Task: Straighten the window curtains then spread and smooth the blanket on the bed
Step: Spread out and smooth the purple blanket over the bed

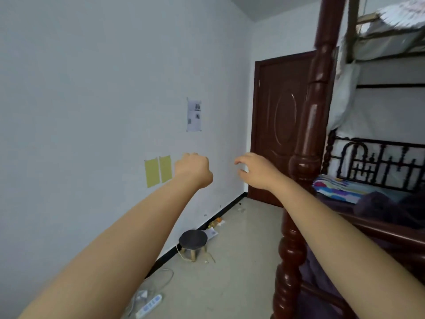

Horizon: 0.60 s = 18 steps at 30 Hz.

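Both my arms are stretched forward at chest height toward the white wall. My left hand (192, 168) is curled into a loose fist with nothing visible in it. My right hand (256, 170) has its fingers apart and bent, holding nothing, just left of the dark red bedpost (308, 143). The bed (372, 226) lies at the right, with a dark purple blanket (381, 208) bunched on it and a colourful patterned cloth (333, 187) near the dark carved headboard (377, 164). No window or curtains are in view.
A dark brown door (278, 127) stands closed ahead. A small round stool (193, 242) sits by the left wall, with litter behind it. A white power strip (149, 305) and cable lie on the floor near me. Papers are stuck on the wall (92, 88).
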Motion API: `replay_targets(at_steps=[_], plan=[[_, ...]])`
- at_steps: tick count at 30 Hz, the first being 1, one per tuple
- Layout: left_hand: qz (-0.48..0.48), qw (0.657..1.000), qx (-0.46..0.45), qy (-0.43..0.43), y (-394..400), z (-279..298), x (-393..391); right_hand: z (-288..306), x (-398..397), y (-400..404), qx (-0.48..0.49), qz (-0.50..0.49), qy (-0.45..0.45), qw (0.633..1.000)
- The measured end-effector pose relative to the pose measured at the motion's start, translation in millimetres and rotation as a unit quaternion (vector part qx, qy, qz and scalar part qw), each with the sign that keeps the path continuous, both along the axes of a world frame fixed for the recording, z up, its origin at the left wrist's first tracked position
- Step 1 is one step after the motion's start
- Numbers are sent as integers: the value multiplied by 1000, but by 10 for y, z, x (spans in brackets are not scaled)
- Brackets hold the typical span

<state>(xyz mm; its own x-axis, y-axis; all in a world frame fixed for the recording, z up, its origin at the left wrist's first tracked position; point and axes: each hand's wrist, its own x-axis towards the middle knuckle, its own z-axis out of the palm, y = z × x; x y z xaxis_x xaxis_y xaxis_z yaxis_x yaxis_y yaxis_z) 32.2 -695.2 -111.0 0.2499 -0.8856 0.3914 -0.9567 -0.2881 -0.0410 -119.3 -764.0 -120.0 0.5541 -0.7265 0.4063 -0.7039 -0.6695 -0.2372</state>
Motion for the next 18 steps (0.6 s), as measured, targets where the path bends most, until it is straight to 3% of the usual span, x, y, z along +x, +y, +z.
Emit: replay_targets(at_steps=[9,18], plan=[[-58,998,21,-24,-1816,-47,1151,38,1074,-1581,14,-106,39,994],[-160,986,54,-17,-3727,-362,1130,-206,1034,-3239,8,-279,43,959]])
